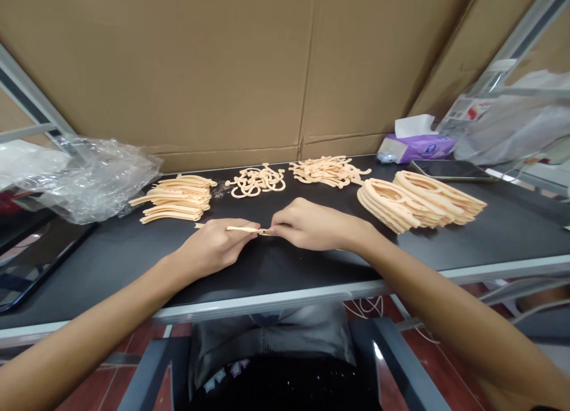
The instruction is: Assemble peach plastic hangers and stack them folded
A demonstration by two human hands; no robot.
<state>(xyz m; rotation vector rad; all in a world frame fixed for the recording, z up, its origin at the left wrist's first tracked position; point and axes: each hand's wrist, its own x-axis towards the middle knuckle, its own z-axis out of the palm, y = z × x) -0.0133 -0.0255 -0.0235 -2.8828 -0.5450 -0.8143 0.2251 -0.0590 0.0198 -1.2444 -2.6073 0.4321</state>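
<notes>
My left hand (218, 244) is closed around a thin cream-coloured strip (243, 228), which lies sideways through the fingers. Another pale end pokes out behind the knuckles. At the strip's right end, my right hand (300, 224) pinches a tiny pale bit with a dark spot; the fingertips hide its shape. Both hands meet just above the black tabletop. Beyond my left hand lies a pile of slightly curved cream strips (178, 197). Farther back are a heap of hooked, curled pieces (256, 180) and one of wavy pieces (329, 171). Stacked flat pieces with oval openings (418, 200) lean over beside my right forearm.
Crumpled clear plastic (93, 173) covers the left back corner. A purple tissue pack (418, 146) and a phone-like dark slab (452, 170) are at the back right. Cardboard (214, 66) walls the rear, and a dark glossy device (31, 265) lies at the left edge.
</notes>
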